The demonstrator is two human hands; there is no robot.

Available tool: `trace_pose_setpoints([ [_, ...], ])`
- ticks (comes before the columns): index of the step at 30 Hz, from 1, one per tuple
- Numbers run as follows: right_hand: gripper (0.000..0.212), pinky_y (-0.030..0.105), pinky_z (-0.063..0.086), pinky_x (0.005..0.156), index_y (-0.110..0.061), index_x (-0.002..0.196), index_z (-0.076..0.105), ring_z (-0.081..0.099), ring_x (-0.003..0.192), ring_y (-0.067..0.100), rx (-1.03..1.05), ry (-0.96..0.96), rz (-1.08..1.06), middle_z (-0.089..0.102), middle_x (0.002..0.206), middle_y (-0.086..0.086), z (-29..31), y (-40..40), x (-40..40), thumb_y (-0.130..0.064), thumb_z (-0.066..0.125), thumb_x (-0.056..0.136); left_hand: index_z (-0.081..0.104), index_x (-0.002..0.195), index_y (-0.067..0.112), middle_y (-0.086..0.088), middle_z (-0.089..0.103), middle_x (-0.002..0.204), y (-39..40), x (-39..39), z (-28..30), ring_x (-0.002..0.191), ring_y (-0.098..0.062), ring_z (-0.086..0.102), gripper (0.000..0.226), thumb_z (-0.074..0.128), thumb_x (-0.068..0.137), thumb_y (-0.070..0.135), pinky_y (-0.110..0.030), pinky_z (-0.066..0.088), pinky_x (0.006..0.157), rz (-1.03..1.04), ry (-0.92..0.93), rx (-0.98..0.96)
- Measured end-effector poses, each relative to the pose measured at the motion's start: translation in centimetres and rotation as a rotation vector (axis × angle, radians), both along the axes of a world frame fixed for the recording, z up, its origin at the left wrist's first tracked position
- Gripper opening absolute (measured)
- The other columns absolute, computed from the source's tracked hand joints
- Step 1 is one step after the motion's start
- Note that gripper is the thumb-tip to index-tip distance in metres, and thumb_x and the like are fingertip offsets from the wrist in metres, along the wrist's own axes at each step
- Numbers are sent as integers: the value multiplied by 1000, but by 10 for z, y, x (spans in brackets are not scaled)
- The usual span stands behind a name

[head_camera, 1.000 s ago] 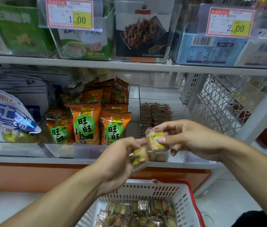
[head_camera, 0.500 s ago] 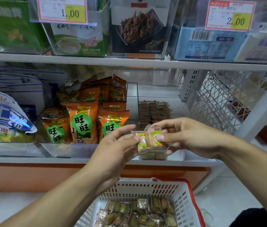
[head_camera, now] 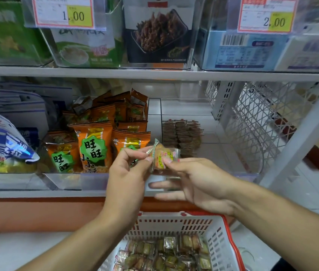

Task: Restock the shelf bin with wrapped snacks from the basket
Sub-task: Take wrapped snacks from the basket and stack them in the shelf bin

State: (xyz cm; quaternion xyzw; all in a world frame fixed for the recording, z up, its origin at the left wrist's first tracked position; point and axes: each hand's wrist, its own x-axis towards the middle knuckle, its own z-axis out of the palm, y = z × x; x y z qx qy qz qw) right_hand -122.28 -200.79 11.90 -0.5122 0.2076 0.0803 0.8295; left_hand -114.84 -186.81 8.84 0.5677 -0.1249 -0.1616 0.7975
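- Left of centre: left hand [head_camera: 129, 169] raised in front of the shelf edge, thumb and forefinger pinching the crimped end of a wrapped snack [head_camera: 155, 153]; remaining fingers curled loosely below.
- Centre: a second wrapped snack [head_camera: 166, 157], clear film with a yellow round label, sits touching the first. Both are held in the air in front of the clear shelf bin [head_camera: 197, 114], not yet inside it.
- Right of centre: right hand [head_camera: 195, 182] pinches that labelled packet between thumb and forefinger tip; its other three fingers are spread straight toward the left.
- Bin, centre right of frame: a short stack of dark packets at the back, bare floor in front.
- Bottom centre: basket [head_camera: 174, 223] with a red rim, many more packets lying loose in it.
- Handling, judged: packets look very light, film slick and crinkly, contents probably a crumbly pastry. A fingertip pinch on the sealed end or flat across the faces should suffice; squeezing the middle hard risks crushing.
- Versus 1.0 s ago: left hand was lower, its packet below the right hand's; it has come up level and the two packets now touch.
- Versus 0.5 s ago: right hand's spare fingers were tucked; now they fan out. Packets sit slightly higher against the orange bags [head_camera: 94, 145].
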Motion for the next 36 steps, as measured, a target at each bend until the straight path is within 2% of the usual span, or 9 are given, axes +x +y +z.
trace_pose_setpoints([
  [4, 28, 37, 63, 78, -4, 125, 65, 73, 88, 18, -194, -85, -151, 76, 108, 10, 1, -33, 14, -12, 62, 98, 61, 99, 14, 20, 73, 114, -2, -7, -6, 115, 4, 64, 13, 64, 97, 1, -10, 48, 93, -103, -271, 229],
  [11, 39, 28, 49, 80, -21, 123, 63, 64, 106, 22, -1401, 218, -165, 68, 121, 3, -20, -133, 40, -16, 74, 86, 32, 138, 54, 40, -3, 160, -6, -15, -20, 149, 8, 9, 60, 69, 95, 34, -29, 20, 121, -275, -583, 691],
  [16, 43, 41, 57, 92, -12, 124, 63, 67, 109, 30, -1236, 320, -85, 68, 122, 14, -56, -159, 62, -9, 77, 83, 18, 148, 58, 44, -13, 158, -9, -12, -22, 147, 9, 9, 76, 68, 95, 39, -43, 29, 124, -378, -514, 736],
  [19, 42, 41, 56, 93, -10, 127, 60, 65, 111, 35, -1194, 313, -152, 66, 123, 18, -69, -167, 72, -5, 71, 87, 16, 138, 71, 51, -17, 146, -10, -14, -19, 148, -19, 37, 74, 67, 95, 39, -50, 44, 112, -418, -498, 764],
  [23, 38, 25, 53, 59, -18, 118, 60, 66, 97, 25, -1249, 326, -167, 67, 119, 12, -75, -172, 77, -2, 69, 84, 21, 126, 76, 50, -17, 152, -11, -15, -21, 121, -7, 60, 66, 68, 94, 40, -45, 53, 100, -424, -503, 797],
  [25, 45, 21, 43, 50, -19, 118, 56, 64, 90, 22, -1218, 308, -202, 67, 117, 12, -79, -175, 78, 3, 69, 81, 31, 130, 69, 46, -15, 156, -11, -14, -23, 124, -22, 60, 60, 68, 94, 40, -42, 53, 99, -425, -505, 818],
  [29, 64, 27, 50, 64, -14, 136, 45, 65, 104, 31, -1139, 268, -275, 65, 118, 17, -84, -176, 80, 5, 71, 81, 38, 128, 66, 44, -15, 158, -11, -13, -22, 127, -34, 54, 52, 68, 94, 39, -36, 53, 96, -445, -501, 840],
  [33, 60, 37, 55, 90, -15, 135, 50, 63, 115, 32, -1149, 298, -214, 65, 127, 14, -85, -171, 85, 1, 71, 82, 43, 121, 64, 46, -19, 156, -9, -13, -22, 98, 5, 66, 45, 69, 93, 40, -17, 47, 74, -445, -523, 845],
  [36, 74, 35, 54, 91, -14, 148, 43, 59, 122, 33, -1184, 307, -138, 59, 138, 14, -83, -170, 86, 2, 72, 82, 43, 120, 66, 53, -27, 143, -8, -11, -24, 125, -24, 58, 45, 69, 93, 41, -33, 54, 92, -459, -538, 854],
])
